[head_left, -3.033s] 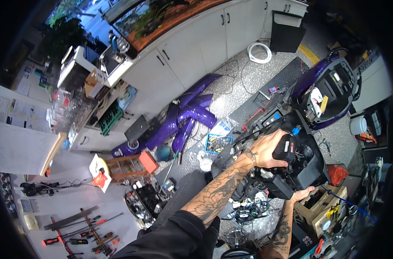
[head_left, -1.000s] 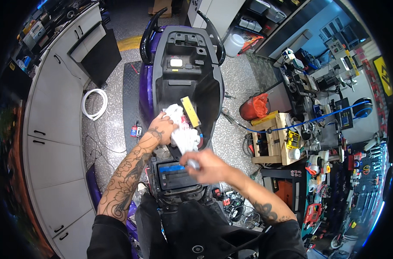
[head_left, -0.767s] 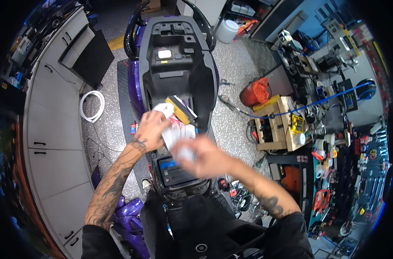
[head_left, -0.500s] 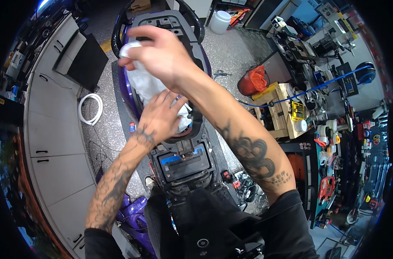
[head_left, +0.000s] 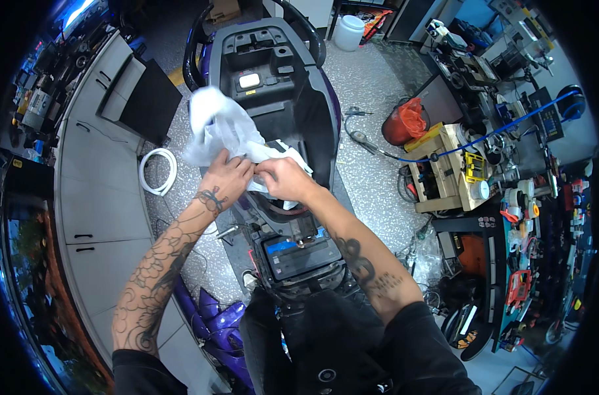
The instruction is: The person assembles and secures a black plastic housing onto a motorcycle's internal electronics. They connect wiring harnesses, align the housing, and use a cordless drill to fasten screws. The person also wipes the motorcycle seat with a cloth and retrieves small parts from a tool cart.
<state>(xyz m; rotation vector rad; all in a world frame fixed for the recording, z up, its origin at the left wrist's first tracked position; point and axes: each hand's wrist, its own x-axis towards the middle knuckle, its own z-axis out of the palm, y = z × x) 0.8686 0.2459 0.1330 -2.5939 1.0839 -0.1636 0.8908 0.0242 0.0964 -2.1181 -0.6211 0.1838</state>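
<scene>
A crumpled white sheet (head_left: 230,135), thin paper or plastic, lies over the left rim of the open storage compartment (head_left: 273,122) of a purple and black scooter. Its upper end is a rounded, motion-blurred bulge. My left hand (head_left: 227,179) is closed on the sheet's near edge. Right beside it, fingers bent and pinching, my right hand (head_left: 285,179) grips the same edge. The fingertips of both hands almost meet. More white material with dark markings (head_left: 289,151) shows behind the right hand, inside the compartment.
A black battery (head_left: 298,253) sits in the scooter frame nearer me. Purple body panels (head_left: 224,329) lie on the floor at lower left. A coiled white hose (head_left: 158,171) is by the cabinets (head_left: 102,197); a red bucket (head_left: 399,125) and wooden stand (head_left: 438,184) are on the right.
My right hand has come down from over the far part of the compartment to beside my left hand. The sheet's upper part has shifted down and left. My view has moved slightly.
</scene>
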